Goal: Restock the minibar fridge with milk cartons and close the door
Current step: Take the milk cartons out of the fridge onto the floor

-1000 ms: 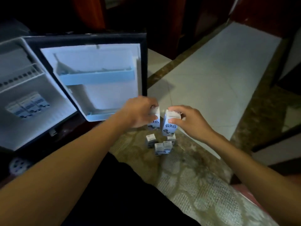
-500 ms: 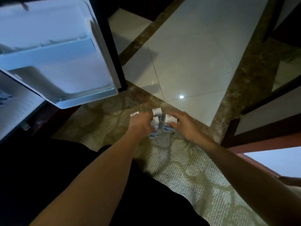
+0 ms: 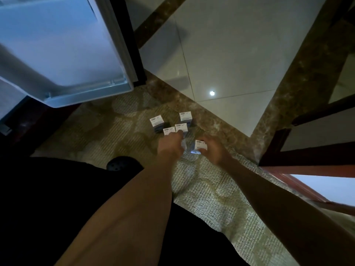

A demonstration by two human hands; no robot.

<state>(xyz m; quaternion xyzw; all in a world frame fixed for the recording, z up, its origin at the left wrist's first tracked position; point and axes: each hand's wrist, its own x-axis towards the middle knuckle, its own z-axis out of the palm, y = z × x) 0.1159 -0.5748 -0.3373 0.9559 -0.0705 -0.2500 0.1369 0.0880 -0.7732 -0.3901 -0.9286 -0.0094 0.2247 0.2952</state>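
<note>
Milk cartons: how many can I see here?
5: four cartons clustered on the carpet, one carton in the right hand. The left hand may hide another.

Milk cartons (image 3: 185, 116) white, dark print; carpet (image 3: 119, 127) beige, pale blotches; fridge door (image 3: 57, 45) white; floor border (image 3: 299, 73) brown marbled.

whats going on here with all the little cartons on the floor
A person is restocking a minibar. The fridge door stands open at the upper left. Their right hand grips one milk carton just above the carpet. The left hand is down by four more cartons standing on the carpet; blur hides whether it holds one.
</note>
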